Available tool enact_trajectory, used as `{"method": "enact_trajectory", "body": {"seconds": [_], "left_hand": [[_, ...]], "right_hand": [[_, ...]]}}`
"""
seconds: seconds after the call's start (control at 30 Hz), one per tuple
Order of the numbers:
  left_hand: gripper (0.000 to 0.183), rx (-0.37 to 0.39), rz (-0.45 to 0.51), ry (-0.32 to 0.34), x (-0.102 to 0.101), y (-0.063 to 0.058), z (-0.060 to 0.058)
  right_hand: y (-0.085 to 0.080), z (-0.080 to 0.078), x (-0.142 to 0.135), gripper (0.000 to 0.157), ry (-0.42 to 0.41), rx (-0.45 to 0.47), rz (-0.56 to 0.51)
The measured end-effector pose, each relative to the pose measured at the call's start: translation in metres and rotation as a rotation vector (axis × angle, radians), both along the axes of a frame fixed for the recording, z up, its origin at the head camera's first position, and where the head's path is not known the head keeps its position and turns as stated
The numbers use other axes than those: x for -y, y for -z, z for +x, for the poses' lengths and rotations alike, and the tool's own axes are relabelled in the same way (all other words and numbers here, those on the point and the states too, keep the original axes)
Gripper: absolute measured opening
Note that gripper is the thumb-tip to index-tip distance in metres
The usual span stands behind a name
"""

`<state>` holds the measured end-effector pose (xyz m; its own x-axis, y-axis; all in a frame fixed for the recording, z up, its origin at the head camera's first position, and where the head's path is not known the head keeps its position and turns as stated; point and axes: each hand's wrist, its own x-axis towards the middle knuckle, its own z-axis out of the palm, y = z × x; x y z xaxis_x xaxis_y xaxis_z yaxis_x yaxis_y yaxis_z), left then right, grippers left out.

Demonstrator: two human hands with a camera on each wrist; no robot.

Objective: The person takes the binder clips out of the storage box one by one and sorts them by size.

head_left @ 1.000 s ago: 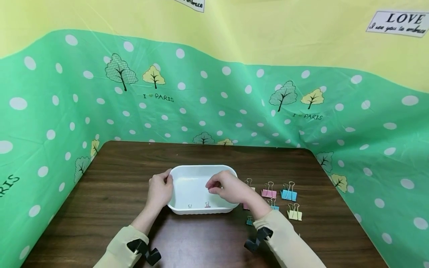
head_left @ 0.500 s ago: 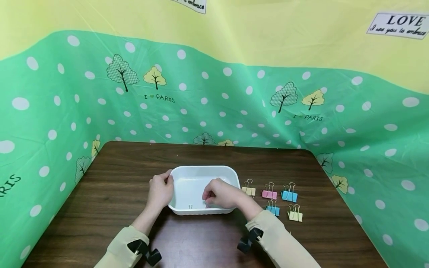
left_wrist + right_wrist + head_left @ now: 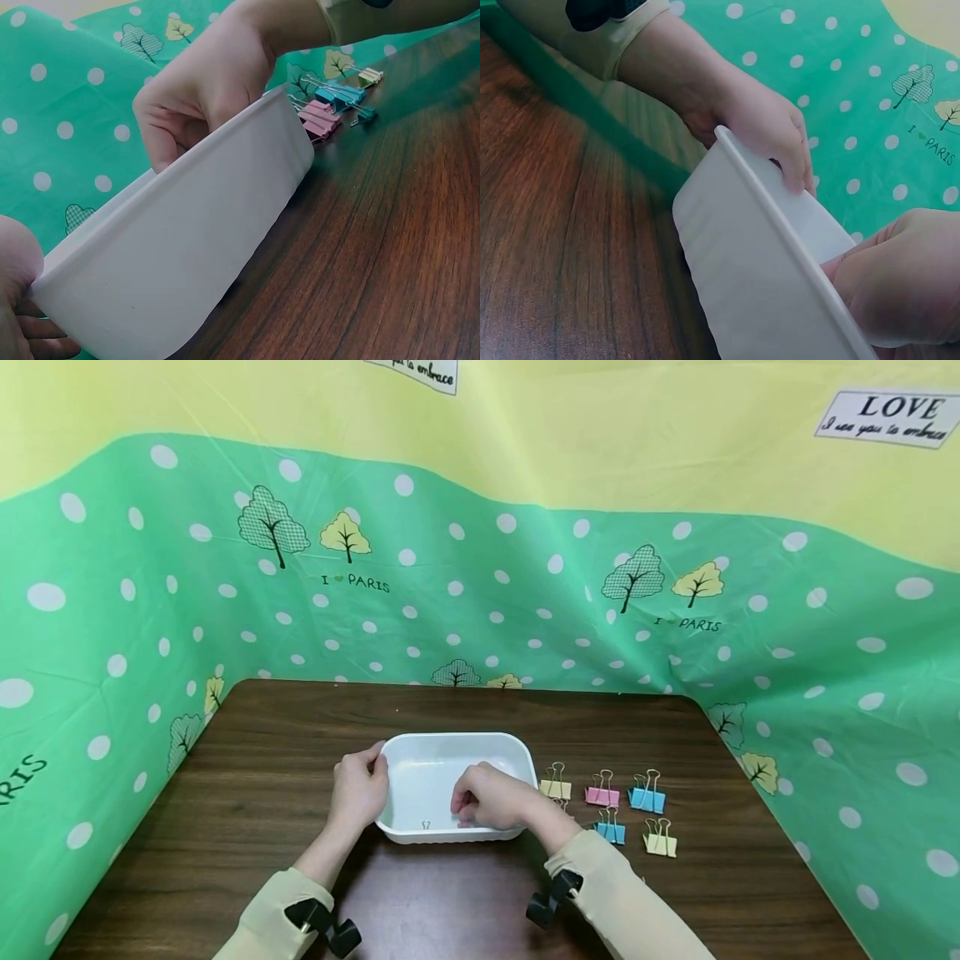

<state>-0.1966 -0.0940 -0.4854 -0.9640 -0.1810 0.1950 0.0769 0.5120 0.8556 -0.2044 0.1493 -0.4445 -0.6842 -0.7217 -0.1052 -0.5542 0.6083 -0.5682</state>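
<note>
A white plastic tray (image 3: 416,777) stands on the table. My left hand (image 3: 360,789) grips its left end, thumb over the rim and other fingers outside below it, as the left wrist view shows. My right hand (image 3: 495,796) reaches down into the tray with bent fingers. At its fingertips a bit of a small pink binder clip (image 3: 463,823) shows, mostly covered by the hand. Left of it, the wire handles of another small binder clip (image 3: 426,825) show near the tray's front wall. In the right wrist view the tray's wall (image 3: 742,247) hides the right fingertips.
Right of the tray lie larger binder clips: pale yellow (image 3: 556,788), pink (image 3: 602,796), two blue ones (image 3: 647,798) and another yellow one (image 3: 660,843). A small dark teal clip (image 3: 364,116) shows in the left wrist view. A patterned green and yellow cloth (image 3: 480,593) hangs behind the table.
My right hand has lowered from above the tray and moved slightly left, its fingertips now at the small pink clip. The left hand keeps its grip on the tray.
</note>
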Motion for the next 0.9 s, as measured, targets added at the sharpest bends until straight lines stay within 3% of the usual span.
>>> {"method": "enact_trajectory", "body": {"seconds": [0.23,0.47,0.9], "left_hand": [[0.037,0.009,0.005,0.004,0.0,-0.001,0.0],[0.038,0.019,0.005,0.011,0.0,0.0,0.0],[0.038,0.017,-0.001,0.012,0.0,0.001,-0.001]], "right_hand": [[-0.011,0.001,-0.008,0.023,-0.006,-0.027,-0.072],[-0.033,0.004,-0.024,0.014,0.021,-0.071,-0.098],[-0.067,0.024,-0.071,0.017,0.069,-0.146,-0.138]]}}
